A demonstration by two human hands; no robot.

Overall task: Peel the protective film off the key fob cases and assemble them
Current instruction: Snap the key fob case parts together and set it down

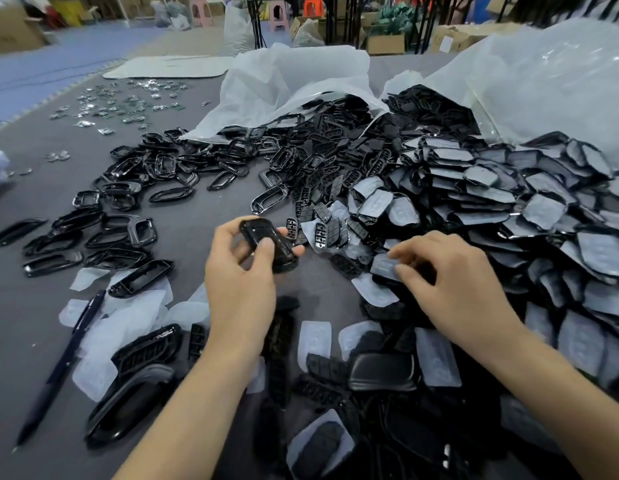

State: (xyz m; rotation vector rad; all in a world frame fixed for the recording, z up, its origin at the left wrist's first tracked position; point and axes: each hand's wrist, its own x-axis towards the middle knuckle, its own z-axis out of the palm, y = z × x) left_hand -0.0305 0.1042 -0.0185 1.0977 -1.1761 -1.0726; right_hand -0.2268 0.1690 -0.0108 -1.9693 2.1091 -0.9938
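My left hand [240, 275] holds a glossy black key fob case [266, 242] above the grey table, thumb pressed on its top. My right hand [450, 282] rests at the edge of the big pile, fingers closed on a film-covered case piece [384, 266]. That pile of film-covered black case halves [509, 202] spreads across the right side. Black button inserts [327, 232] lie just beyond my hands. Peeled pieces of whitish film [128, 317] are scattered near the front left.
Black frame rings [128, 202] litter the left of the grey table [41, 306]. A dark blue pen [69, 358] lies at the front left. Two open plastic bags [294, 84] spill parts at the back. Small clear parts [121, 105] sit far left.
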